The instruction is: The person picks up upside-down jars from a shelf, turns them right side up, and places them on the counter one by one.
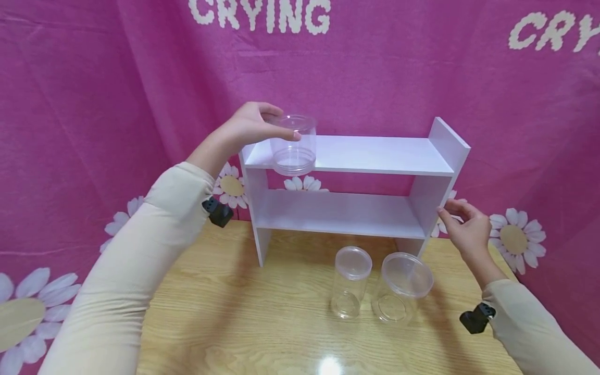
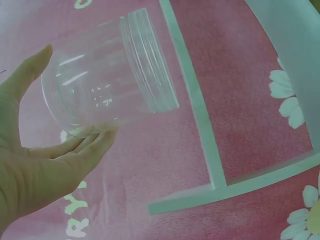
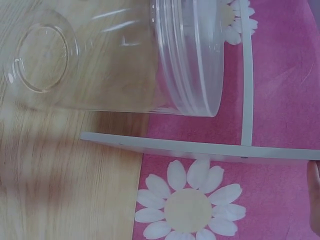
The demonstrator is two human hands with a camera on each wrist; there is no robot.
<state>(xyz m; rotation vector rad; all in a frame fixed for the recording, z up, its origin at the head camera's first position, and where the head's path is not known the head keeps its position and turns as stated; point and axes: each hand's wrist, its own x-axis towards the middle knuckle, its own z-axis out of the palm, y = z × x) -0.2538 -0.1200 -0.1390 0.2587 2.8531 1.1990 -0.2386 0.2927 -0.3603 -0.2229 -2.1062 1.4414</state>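
My left hand point(image 1: 257, 125) holds a clear plastic jar point(image 1: 294, 148) with thumb and fingers around its upper part. The jar is upside down, its ribbed lid end facing down, in front of the left end of a white shelf's top board point(image 1: 375, 153). In the left wrist view, the jar point(image 2: 100, 80) looks see-through, and nothing shows inside. My right hand point(image 1: 471, 232) pinches the front edge of the shelf's right side panel point(image 1: 433, 208). Only a bit of that hand point(image 3: 314, 195) shows in the right wrist view.
A narrow clear jar point(image 1: 350, 284) and a wider clear jar point(image 1: 400, 291), both lidded, stand upright on the wooden table point(image 1: 197, 312), before the shelf's right half. The shelf has a lower board point(image 1: 337, 211). Behind hangs a pink cloth point(image 1: 375, 78) with daisies and lettering.
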